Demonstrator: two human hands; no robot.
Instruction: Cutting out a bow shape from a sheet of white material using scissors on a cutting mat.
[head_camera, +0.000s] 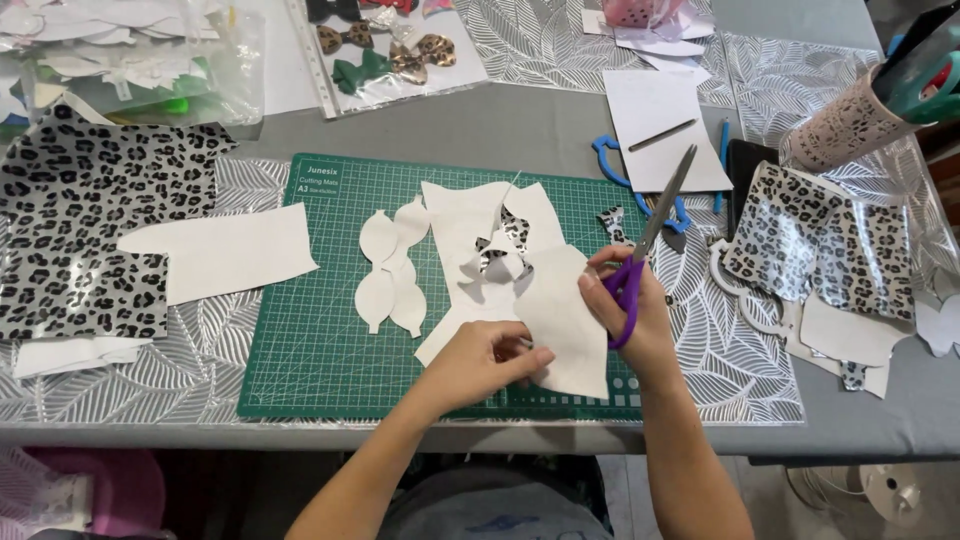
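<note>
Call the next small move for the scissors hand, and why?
Probably swing the scissors down to the edge of the white sheet to cut. The right hand holds them by the purple handles, blades pointing up and away, off the sheet. The left hand pinches the sheet's lower edge over the green mat, steadying it.

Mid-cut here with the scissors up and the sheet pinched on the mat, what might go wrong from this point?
1. The left hand pinches the white sheet close to the right hand holding the purple-handled scissors; its fingers could stray into the cut line.
2. Cut-out white bow shapes lie loose on the green cutting mat beside the sheet; turning the sheet might sweep them aside.
3. The sheet's already cut, curling upper part could snag or tear.
</note>
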